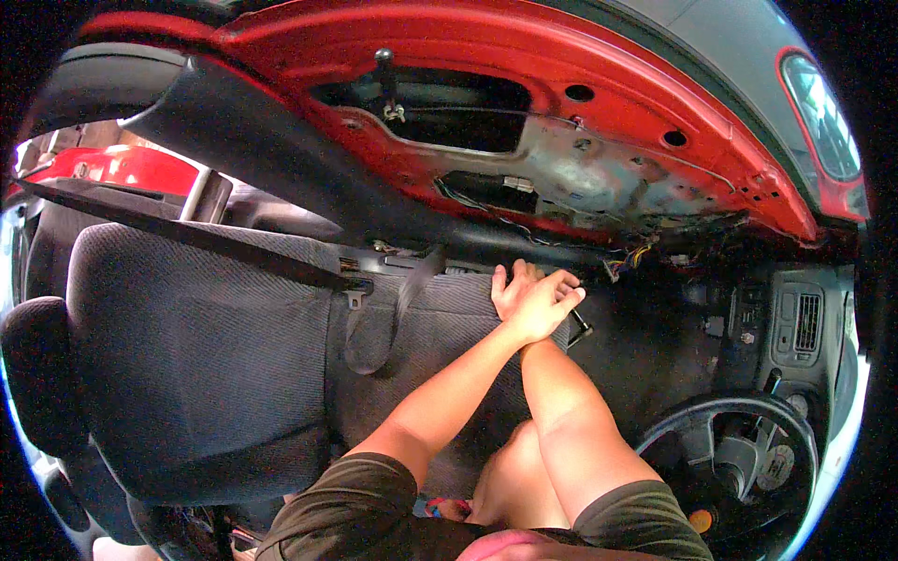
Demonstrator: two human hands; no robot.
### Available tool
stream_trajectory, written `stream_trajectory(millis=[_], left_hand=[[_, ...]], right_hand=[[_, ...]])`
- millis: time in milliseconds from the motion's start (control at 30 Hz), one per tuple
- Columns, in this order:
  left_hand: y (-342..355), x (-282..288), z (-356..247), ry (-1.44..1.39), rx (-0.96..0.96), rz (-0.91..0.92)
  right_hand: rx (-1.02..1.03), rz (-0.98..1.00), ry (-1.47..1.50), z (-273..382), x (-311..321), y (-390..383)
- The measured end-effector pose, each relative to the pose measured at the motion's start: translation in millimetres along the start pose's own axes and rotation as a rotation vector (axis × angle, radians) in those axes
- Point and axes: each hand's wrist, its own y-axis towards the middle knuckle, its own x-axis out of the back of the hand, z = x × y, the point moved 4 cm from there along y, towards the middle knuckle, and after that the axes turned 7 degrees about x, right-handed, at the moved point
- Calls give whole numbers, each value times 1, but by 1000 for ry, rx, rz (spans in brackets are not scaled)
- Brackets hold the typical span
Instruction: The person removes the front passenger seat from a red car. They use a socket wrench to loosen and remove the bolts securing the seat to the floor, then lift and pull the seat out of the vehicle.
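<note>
My forearms cross over the grey fabric passenger seat (416,402). My left hand (545,301) lies over my right wrist at the seat's far edge, its bent fingers apart. My right hand (507,285) is partly hidden beneath it, with some fingers showing, spread toward the edge. I cannot make out anything held in either. A black bar with a metal end (580,326) sticks out just right of my hands. A black seat belt (234,245) with a metal tongue (355,297) crosses the backrest (196,374), and its loop hangs left of my hands.
Beyond is a red door frame (711,107) without trim, with openings and loose coloured wires (636,257). The steering wheel (720,407) and dashboard (800,327) are at right. A headrest (42,374) is at left. My bare leg (500,463) shows below my forearms.
</note>
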Motion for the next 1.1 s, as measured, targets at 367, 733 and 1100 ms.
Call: stream_trajectory(millis=[367, 733, 1100], left_hand=[[-32, 35, -7, 169, -228, -175], [-66, 154, -58, 811, -445, -6], [-27, 279, -163, 1685, -323, -519]], right_hand=[[100, 58, -88, -2, 18, -3], [56, 155, -39, 5, 31, 6], [76, 119, 41, 4, 31, 10]])
